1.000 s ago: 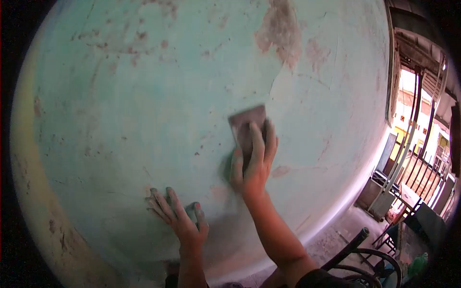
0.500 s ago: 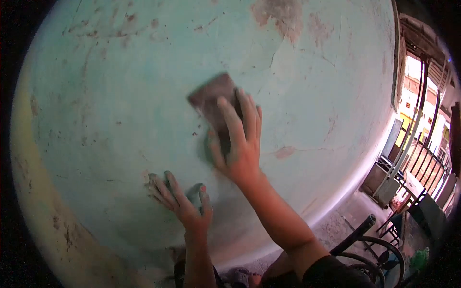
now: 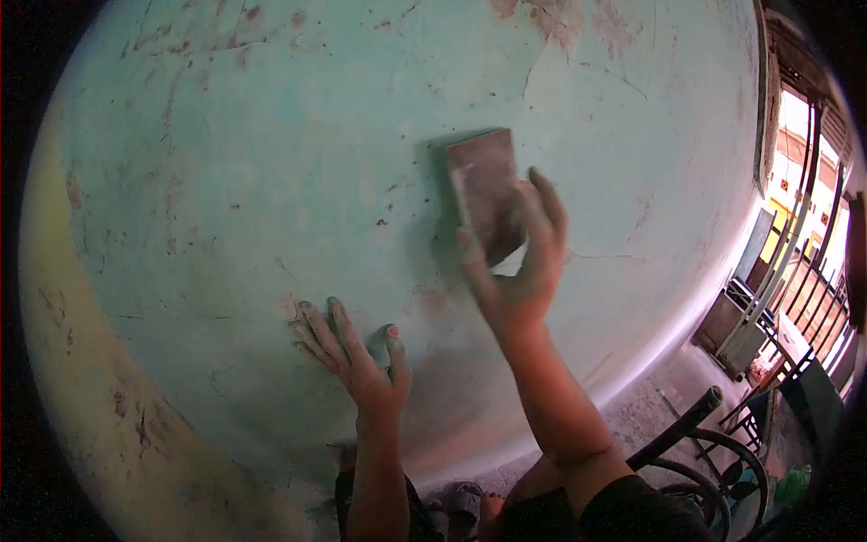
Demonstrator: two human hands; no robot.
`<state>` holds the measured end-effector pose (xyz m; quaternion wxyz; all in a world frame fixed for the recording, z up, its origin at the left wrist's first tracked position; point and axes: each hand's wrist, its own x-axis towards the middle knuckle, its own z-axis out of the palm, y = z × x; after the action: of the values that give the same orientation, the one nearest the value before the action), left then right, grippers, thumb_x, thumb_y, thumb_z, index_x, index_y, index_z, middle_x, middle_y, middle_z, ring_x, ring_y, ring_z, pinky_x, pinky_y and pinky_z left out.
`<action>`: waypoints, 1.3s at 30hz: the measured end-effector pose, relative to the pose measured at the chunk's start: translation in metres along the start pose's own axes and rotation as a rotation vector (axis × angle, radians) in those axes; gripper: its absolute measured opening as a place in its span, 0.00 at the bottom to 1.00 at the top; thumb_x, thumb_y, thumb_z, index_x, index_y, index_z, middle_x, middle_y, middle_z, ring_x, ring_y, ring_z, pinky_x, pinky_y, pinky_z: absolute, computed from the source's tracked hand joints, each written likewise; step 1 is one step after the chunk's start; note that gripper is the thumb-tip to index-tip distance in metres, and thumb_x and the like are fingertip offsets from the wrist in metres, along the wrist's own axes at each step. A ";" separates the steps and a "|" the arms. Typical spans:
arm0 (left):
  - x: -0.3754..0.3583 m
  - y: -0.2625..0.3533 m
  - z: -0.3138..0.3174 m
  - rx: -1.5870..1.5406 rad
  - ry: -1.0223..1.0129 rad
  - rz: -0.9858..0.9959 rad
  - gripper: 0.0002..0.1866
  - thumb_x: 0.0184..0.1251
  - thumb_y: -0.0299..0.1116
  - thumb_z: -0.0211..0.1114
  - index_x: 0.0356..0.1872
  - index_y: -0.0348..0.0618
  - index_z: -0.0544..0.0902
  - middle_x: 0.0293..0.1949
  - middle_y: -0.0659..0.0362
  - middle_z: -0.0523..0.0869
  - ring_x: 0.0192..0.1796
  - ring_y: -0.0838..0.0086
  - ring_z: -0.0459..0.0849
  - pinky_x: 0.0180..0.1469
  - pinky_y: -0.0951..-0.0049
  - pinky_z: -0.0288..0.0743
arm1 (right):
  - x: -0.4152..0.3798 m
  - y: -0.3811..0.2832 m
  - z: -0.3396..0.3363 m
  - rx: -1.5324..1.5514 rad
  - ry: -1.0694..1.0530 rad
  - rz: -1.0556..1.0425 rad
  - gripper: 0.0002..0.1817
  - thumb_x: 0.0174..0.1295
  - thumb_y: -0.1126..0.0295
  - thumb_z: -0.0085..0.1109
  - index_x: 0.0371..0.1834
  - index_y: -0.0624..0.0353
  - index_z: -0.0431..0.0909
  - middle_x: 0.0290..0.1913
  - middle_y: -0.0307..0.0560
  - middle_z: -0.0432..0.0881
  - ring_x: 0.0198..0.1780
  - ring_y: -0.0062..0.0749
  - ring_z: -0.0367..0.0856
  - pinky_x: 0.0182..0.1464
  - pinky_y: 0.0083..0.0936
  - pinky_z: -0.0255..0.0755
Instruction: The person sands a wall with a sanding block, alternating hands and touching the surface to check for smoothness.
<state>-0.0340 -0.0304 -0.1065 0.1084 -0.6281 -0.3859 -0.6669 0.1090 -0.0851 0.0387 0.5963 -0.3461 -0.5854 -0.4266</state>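
Pressing flat against the green wall (image 3: 226, 181), a dark sanding block (image 3: 486, 191) is being held by the right hand (image 3: 517, 262), whose fingers (image 3: 551, 212) are being curled over the block's lower right part while the thumb is being kept along its lower left edge; the hand is therefore clamped on the block rather than lying loose. The block is being kept above the palm and slightly to its left, with its long axis running nearly up and down the wall and leaning a little to the left at the top. A small bright gap is showing beneath the block's lower corner, between thumb and fingers. The left hand (image 3: 357, 357) is being spread flat on the wall, lower and to the left, its fingers apart and gripping nothing; it is well apart from the block, so the right hand is plainly the nearer one. A dark chair frame (image 3: 713, 452) is being seen at the lower right, away from both hands, beside a bright doorway (image 3: 804, 181).

Compared with half a second ago, the block is being carried further right and slightly lower on the wall, and its tilt is being straightened from a marked slant to a near-upright stance. The left hand is being kept on nearly the same patch of wall, its fingers spread as before.
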 end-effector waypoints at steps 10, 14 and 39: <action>-0.003 -0.005 -0.002 0.043 -0.037 0.008 0.40 0.72 0.51 0.55 0.77 0.42 0.53 0.78 0.41 0.47 0.79 0.43 0.38 0.75 0.36 0.33 | 0.035 -0.006 -0.049 0.948 0.147 0.776 0.38 0.65 0.49 0.60 0.69 0.67 0.63 0.64 0.58 0.72 0.60 0.46 0.76 0.58 0.38 0.73; -0.001 -0.004 -0.006 0.033 -0.034 0.014 0.38 0.72 0.48 0.56 0.76 0.39 0.56 0.77 0.41 0.50 0.79 0.42 0.42 0.74 0.37 0.37 | 0.039 0.003 -0.062 1.486 0.114 0.873 0.33 0.69 0.48 0.51 0.67 0.63 0.68 0.64 0.59 0.72 0.61 0.55 0.74 0.57 0.44 0.73; 0.003 0.030 -0.050 -0.277 0.116 0.017 0.28 0.74 0.42 0.56 0.66 0.30 0.69 0.67 0.42 0.72 0.71 0.51 0.67 0.74 0.51 0.55 | 0.052 0.055 -0.107 1.730 0.234 0.756 0.28 0.70 0.50 0.51 0.62 0.61 0.71 0.59 0.59 0.77 0.57 0.54 0.78 0.55 0.48 0.76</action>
<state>-0.0532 -0.0819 -0.0881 0.0485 -0.6008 -0.2781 -0.7479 0.2002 -0.1665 0.0867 0.7992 0.0937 -0.4840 0.3440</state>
